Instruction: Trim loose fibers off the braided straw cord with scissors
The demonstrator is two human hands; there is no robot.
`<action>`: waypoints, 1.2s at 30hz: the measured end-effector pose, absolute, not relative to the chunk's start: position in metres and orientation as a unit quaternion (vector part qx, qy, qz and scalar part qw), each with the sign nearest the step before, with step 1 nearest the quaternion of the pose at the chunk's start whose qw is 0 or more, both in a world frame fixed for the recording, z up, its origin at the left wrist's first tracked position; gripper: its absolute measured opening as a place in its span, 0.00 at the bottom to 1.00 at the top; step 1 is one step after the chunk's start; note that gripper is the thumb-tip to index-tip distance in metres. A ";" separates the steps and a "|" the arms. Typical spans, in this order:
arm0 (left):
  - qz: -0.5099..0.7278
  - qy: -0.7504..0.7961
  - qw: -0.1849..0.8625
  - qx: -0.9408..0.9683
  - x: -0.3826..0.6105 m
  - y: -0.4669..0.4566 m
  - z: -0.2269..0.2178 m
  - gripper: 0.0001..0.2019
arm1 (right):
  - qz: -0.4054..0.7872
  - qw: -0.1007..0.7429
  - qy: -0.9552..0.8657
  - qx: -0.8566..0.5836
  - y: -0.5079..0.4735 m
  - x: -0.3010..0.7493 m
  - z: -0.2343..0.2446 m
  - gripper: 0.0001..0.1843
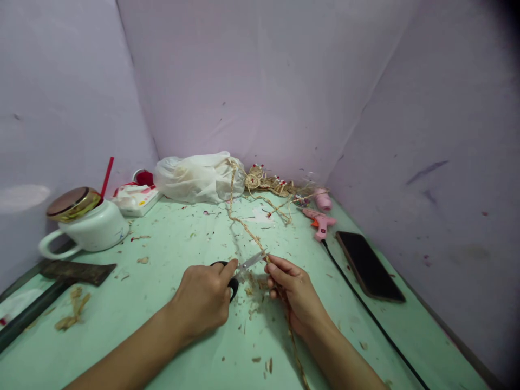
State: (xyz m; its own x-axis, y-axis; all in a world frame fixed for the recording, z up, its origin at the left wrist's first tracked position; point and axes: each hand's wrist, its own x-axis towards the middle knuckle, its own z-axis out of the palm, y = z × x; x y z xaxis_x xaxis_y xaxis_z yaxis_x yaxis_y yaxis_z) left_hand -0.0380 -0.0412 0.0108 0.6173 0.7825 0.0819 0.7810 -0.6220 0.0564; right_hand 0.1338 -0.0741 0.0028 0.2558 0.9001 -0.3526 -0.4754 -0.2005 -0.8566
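My left hand (206, 295) is closed around the black handles of a pair of scissors (252, 261), whose blades point up and to the right. The blade tips meet a braided straw cord (248, 233) just beside my right fingertips. My right hand (294, 290) pinches that cord between thumb and fingers. From there the cord runs back to a white plastic bag (195, 176), and its other end trails down toward the near edge. Whether the blades are cutting into the cord, I cannot tell.
A pink glue gun (320, 222) with a black cable and a phone (369, 265) lie at right. On the left are a white mug (95, 227) with a lidded jar, a hammer (77, 272) and a tissue pack (136, 199). Woven straw pieces (270, 184) sit at the back; scraps litter the table.
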 end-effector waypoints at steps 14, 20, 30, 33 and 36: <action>0.039 0.431 0.034 0.901 -0.039 -0.041 0.014 0.26 | 0.616 0.600 -0.210 -0.465 -0.073 0.136 0.004 0.16; 0.039 0.434 0.049 0.899 -0.041 -0.041 0.014 0.27 | 0.620 0.604 -0.204 -0.458 -0.073 0.136 0.002 0.15; 0.222 0.485 0.231 0.814 -0.041 -0.034 0.019 0.15 | 0.639 0.590 -0.210 -0.446 -0.074 0.137 0.003 0.14; 0.288 0.515 0.331 0.736 -0.038 -0.028 0.013 0.12 | 0.647 0.577 -0.199 -0.456 -0.073 0.136 0.004 0.08; 0.304 0.515 0.438 0.671 -0.036 -0.024 0.006 0.12 | 0.637 0.585 -0.200 -0.461 -0.073 0.135 0.003 0.05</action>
State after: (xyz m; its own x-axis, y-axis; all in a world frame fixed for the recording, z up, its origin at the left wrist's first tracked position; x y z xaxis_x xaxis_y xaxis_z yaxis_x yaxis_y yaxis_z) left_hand -0.0360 -0.0243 0.0060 0.2840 0.9578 -0.0444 0.4252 -0.0843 0.9012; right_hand 0.1346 -0.0729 0.0034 0.1087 0.9291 -0.3535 -0.5606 -0.2364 -0.7936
